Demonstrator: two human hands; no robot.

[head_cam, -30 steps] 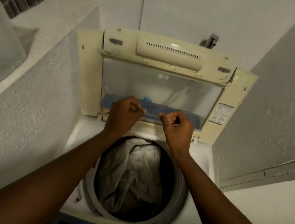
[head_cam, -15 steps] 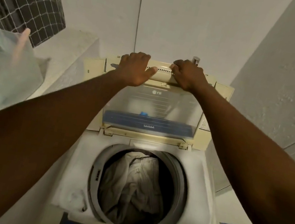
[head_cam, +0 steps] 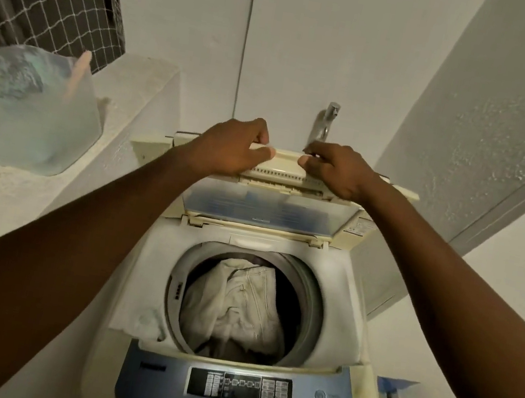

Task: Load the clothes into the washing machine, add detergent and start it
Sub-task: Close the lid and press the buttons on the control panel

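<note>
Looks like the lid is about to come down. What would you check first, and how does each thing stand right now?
1. Both hands hold the lid handle: left hand and right hand each have a grip on it. Ok.
2. Clothes sit inside the drum, nothing over the rim. Ok.
3. Lid's path free: nothing lies on the top deck. Ok.
4. Detergent added: cannot tell.
5. Tap behind the lid is clear of the hands. Ok.
6. Control panel powered: cannot tell.
</note>
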